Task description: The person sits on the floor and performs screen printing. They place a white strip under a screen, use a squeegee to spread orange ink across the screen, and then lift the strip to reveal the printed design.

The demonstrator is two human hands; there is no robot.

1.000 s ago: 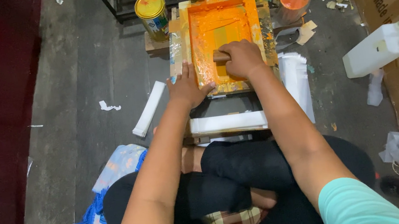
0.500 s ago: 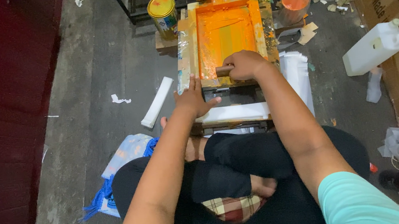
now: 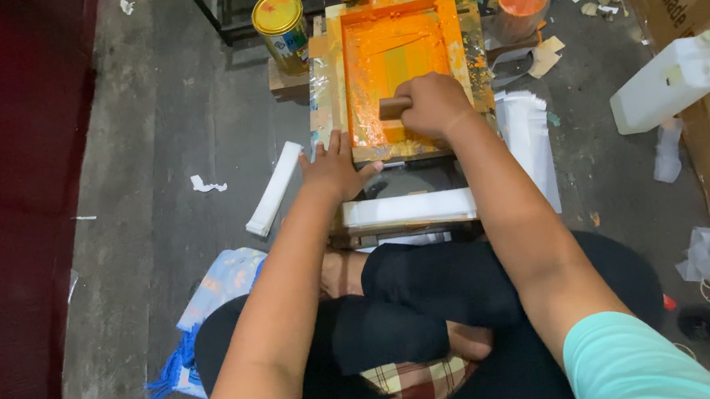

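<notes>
The screen frame [image 3: 334, 62] was orange with ink. The tin [image 3: 281, 28] had a yellow lid. The jug [image 3: 664, 84] was white, the cloth [image 3: 419, 379] checked red and cream.

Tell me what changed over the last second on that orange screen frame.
The right hand keeps its grip on the squeegee, staying at the near end of the orange screen frame. The left hand stays pressed on the frame's near left corner. Nothing let go.

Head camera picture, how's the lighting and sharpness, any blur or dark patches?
Head view: the orange printing frame is brightly lit and fairly sharp; the right hand on the squeegee handle and the left hand show little blur; the left edge falls into deep red shadow; edges bow slightly, wide-angle.
</notes>
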